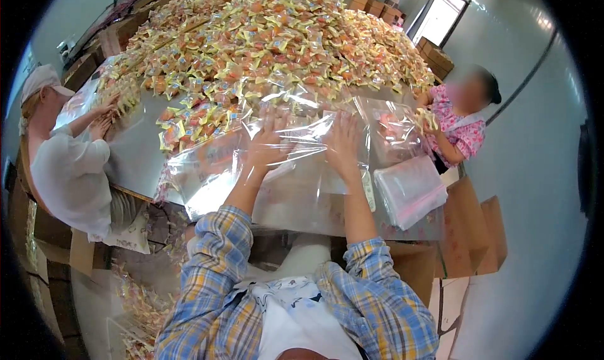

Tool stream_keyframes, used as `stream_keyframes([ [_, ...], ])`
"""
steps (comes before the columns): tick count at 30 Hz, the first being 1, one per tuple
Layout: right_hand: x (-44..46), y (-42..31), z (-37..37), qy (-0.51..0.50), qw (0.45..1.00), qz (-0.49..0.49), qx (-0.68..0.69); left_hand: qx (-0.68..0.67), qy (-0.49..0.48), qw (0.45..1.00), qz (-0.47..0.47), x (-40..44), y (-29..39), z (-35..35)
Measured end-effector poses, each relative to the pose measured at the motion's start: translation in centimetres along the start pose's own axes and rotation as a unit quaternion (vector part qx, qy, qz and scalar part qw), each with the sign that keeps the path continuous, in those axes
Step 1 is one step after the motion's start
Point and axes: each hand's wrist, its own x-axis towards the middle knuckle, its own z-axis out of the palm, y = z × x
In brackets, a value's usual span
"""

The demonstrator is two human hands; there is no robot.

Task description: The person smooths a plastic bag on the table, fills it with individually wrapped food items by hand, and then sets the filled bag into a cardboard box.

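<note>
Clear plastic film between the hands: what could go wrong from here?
The plastic film creases between the left fingers and right fingers, so it might tear. The loose heap of wrapped snacks lies just beyond and could slide into the way. The stack of clear bags lies near the edge of the table and might fall.

Two bare hands of camera wearer: one left hand (268,143), one right hand (341,145); two blue-and-yellow plaid cloth sleeves (220,237); two co-workers: one person in white cap and white top (70,177), one person in pink floral top (464,130); one grey smooth-topped table (135,152); hundreds of small yellow-and-orange wrapped packets (283,45), exact count impossible; clear glossy plastic film (307,136), layers uncountable; one stack of clear flat plastic bags (410,190); several brown cardboard boxes (434,56), overlapping, exact number unclear
</note>
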Motion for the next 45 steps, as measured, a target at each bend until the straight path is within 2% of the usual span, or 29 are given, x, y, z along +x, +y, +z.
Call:
stream_keyframes([
  [1, 0.0, 0.1, 0.2, -0.009, 0.999, 0.026, -0.017, -0.09, -0.212, 0.965, -0.124, 0.9, 1.1, -3.1],
  [4, -0.1, 2.7, 2.5, 0.059, 0.993, 0.06, 0.077, 0.037, -0.205, 0.976, -0.069, 0.0, 0.3, -2.7],
  [5, -0.5, 3.1, 2.3, 0.078, 0.991, 0.049, 0.095, 0.044, -0.166, 0.981, -0.09, -1.1, -1.0, 0.2],
  [8, -1.5, 2.1, 1.5, 0.017, 0.993, 0.088, 0.071, 0.096, -0.224, 0.961, -0.129, -1.7, -1.1, 0.0],
  [9, -1.7, 2.1, 1.8, 0.049, 0.996, 0.064, 0.049, 0.098, -0.229, 0.96, -0.127, -2.1, -1.0, 0.0],
  [13, -4.0, 2.2, 3.2, 0.03, 0.999, 0.04, 0.004, 0.148, -0.22, 0.961, -0.078, -4.6, -2.0, 2.5],
  [16, -6.1, 2.3, 4.3, -0.039, 0.998, 0.037, -0.017, 0.167, -0.12, 0.978, -0.032, -7.5, -2.9, 4.7],
  [18, -8.1, 2.1, 4.7, -0.12, 0.992, 0.041, -0.026, 0.098, -0.253, 0.955, -0.117, -8.7, -0.7, 3.8],
  [20, -10.6, 2.3, 5.8, -0.155, 0.987, 0.044, 0.015, 0.099, -0.28, 0.949, -0.103, -12.6, -0.8, 5.3],
  [21, -11.7, 2.6, 6.7, -0.172, 0.983, 0.045, 0.037, 0.116, -0.381, 0.911, -0.107, -12.7, 0.4, 3.6],
  [22, -12.6, 3.2, 8.0, -0.159, 0.986, 0.042, 0.015, -0.018, -0.336, 0.938, -0.087, -11.9, 1.4, 0.0],
  [24, -14.3, 4.1, 10.3, -0.139, 0.989, 0.04, -0.022, 0.044, -0.286, 0.95, -0.118, -13.6, 0.3, 4.8],
  [27, -14.6, 4.8, 10.9, -0.118, 0.992, 0.026, -0.026, 0.037, -0.281, 0.95, -0.132, -13.3, 0.6, 4.0],
  [33, -13.4, 4.3, 9.9, -0.15, 0.987, 0.057, 0.004, 0.024, -0.286, 0.949, -0.13, -12.4, 0.6, 4.0],
  [39, -12.6, 5.4, 11.3, -0.099, 0.994, 0.047, -0.02, 0.037, -0.264, 0.957, -0.111, -11.4, 0.3, 6.1],
  [45, -10.9, 5.8, 11.8, -0.092, 0.994, 0.05, -0.03, 0.044, -0.247, 0.963, -0.104, -10.8, -0.5, 8.7],
])
